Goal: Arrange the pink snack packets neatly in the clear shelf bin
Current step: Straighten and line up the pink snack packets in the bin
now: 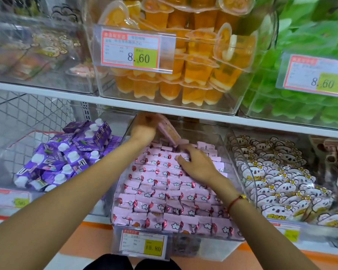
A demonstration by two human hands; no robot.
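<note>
Left hand (143,126): up near the middle of the frame, at the back of the bin, just under the white shelf edge; fingers curled round a small stack of pink packets.
Held packets (169,131): tilted, sticking out to the right of the left hand, lower end just above the back rows and close to the right hand's fingertips.
Right hand (198,164): middle of the frame, a little right; fingers spread out flat, pressing down on the packets in the back right part of the bin; holding nothing.
Pink snack packets (164,193): lots of them, in tidy rows that fill the bin from front to back, lying under and in front of both hands; little white clouds and red bits on each one.
Clear shelf bin (225,145): lower middle of the frame, on the bottom shelf.
Price tag (143,243): on the front of the bin, with a yellow patch.
Red string bracelet (235,201): on the right wrist.
Purple cartons (66,154): in a heap to the left of the bin.
Koala snack packs (277,180): in the next bin on the right.
Orange jelly cups (183,61): in a bin on the shelf above, top middle.
Green packs (304,90): top right of the frame.
</note>
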